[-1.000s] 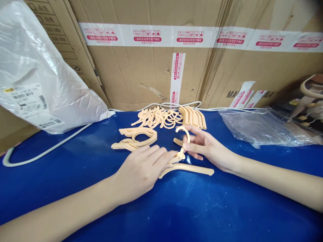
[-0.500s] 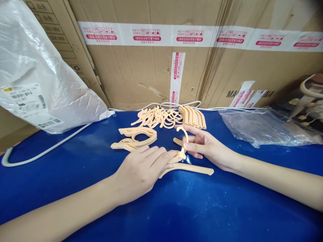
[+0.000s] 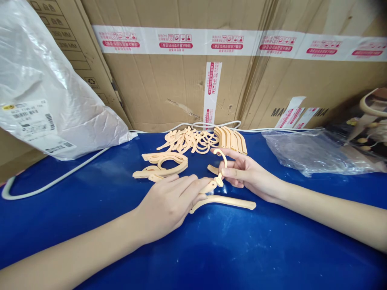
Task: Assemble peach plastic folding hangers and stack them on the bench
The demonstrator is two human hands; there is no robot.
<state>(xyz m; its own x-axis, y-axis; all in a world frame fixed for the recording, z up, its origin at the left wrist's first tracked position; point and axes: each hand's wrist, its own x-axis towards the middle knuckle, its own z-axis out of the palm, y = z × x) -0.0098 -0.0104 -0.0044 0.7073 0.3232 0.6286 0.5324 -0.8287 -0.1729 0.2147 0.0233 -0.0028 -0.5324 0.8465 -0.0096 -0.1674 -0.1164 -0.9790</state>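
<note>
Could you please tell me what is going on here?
A person's left hand holds a peach-coloured bar, its end showing. The right hand holds a hook beside that end. A loose bar lies on the blue table, nearer the person. Farther back are a pile of hooks and a row of bars.

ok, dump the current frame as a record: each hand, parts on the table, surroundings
left hand: holds peach arm piece, one end showing past the fingers
right hand: pinches hook, curve up
hook base: beside the arm piece's end; contact unclear
near hands: loose curved piece on blue table
beyond left hand: group of peach pieces
far side: jumbled hooks beside row of curved pieces
far left: white plastic bag
far right: clear plastic bag
backdrop: taped cardboard
</note>
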